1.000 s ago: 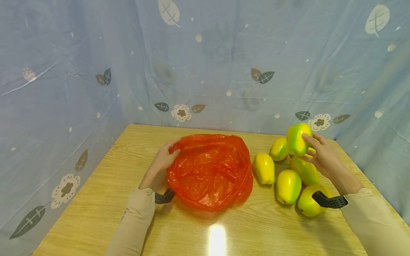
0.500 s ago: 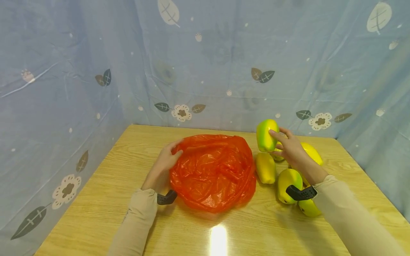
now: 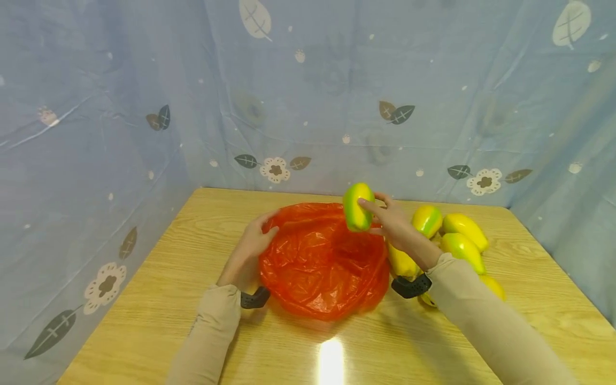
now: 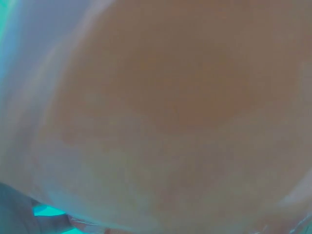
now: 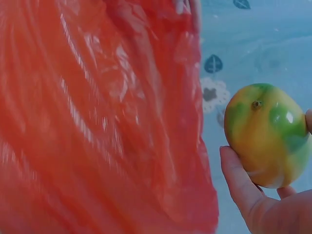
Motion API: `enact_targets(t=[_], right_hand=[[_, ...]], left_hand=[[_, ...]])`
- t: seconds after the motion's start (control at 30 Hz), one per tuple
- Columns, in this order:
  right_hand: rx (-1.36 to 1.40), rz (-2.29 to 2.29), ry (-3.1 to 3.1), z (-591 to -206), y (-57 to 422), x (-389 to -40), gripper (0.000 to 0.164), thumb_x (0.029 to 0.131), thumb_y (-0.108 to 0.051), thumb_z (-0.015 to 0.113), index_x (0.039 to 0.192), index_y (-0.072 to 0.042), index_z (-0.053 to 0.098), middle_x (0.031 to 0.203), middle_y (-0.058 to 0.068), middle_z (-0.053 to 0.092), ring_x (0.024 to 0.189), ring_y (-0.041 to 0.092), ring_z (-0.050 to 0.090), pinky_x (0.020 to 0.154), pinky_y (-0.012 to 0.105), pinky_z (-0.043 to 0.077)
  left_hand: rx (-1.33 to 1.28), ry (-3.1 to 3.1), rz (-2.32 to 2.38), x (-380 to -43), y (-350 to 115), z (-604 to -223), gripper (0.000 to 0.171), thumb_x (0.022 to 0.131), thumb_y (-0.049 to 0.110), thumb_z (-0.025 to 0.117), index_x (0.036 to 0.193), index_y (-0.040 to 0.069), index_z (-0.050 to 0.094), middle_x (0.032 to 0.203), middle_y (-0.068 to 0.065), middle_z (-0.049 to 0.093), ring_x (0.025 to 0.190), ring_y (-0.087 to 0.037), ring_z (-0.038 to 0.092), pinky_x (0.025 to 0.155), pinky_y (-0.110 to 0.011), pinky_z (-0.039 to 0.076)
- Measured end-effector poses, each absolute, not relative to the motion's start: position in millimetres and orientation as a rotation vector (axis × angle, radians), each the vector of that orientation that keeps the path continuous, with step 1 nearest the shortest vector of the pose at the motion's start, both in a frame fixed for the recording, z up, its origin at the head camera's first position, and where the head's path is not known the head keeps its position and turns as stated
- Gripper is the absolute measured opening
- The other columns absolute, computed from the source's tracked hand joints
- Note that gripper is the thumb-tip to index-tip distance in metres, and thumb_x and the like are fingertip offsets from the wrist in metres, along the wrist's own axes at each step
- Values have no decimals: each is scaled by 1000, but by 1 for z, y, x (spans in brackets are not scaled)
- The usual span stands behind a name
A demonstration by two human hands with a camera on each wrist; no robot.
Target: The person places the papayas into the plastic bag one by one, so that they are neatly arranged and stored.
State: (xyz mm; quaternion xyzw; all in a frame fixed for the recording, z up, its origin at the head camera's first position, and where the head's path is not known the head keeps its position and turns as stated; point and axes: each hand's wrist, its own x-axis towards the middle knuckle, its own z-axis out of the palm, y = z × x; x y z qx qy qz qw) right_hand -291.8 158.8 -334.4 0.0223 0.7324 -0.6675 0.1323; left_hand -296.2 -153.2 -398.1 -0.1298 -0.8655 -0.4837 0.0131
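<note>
My right hand [image 3: 385, 216] holds a yellow-green mango [image 3: 357, 206] in the air over the far right edge of a crumpled red plastic bag [image 3: 323, 259]. In the right wrist view the mango [image 5: 267, 134] sits between thumb and fingers, with the red bag [image 5: 97, 122] filling the left. My left hand [image 3: 257, 239] grips the bag's far left rim on the wooden table [image 3: 144, 299]. Several more mangoes [image 3: 457, 238] lie in a pile to the right of the bag. The left wrist view is a blurred orange-brown surface.
Blue floral cloth [image 3: 308, 96] hangs as walls behind and on both sides of the table. A light glare [image 3: 329, 361] shines on the wood near the front edge. Bare wood lies left of the bag.
My right hand has carried the mango leftward from above the pile to over the bag's right edge. The left hand has stayed on the bag's rim.
</note>
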Motion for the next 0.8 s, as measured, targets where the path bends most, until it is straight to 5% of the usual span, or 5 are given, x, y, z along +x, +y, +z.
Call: enact_targets(t=[0.27, 0.57, 0.8], right_hand=[[82, -1937, 2088, -345, 132, -300, 80, 94, -34, 58, 152, -9, 9, 151, 19, 21, 123, 37, 44, 84, 36, 53], [75, -1859, 2140, -356, 103, -304, 74, 92, -35, 62, 150, -10, 23, 137, 19, 39, 117, 36, 50, 91, 46, 49], [111, -1871, 2074, -363, 83, -304, 73, 92, -32, 63, 149, -10, 22, 137, 18, 38, 119, 34, 48, 91, 45, 49]], left_hand=[[-411, -2696, -1491, -296, -149, -398, 47, 95, 1, 53, 140, -1, 43, 142, -22, 42, 132, -38, 35, 109, -50, 27], [-406, -2708, -1460, -298, -148, -401, 46, 95, 1, 53, 140, -1, 44, 142, -21, 42, 133, -37, 35, 109, -49, 27], [-392, -2710, -1475, -297, -146, -401, 45, 95, 1, 53, 139, -1, 45, 141, -20, 44, 132, -36, 36, 109, -48, 28]])
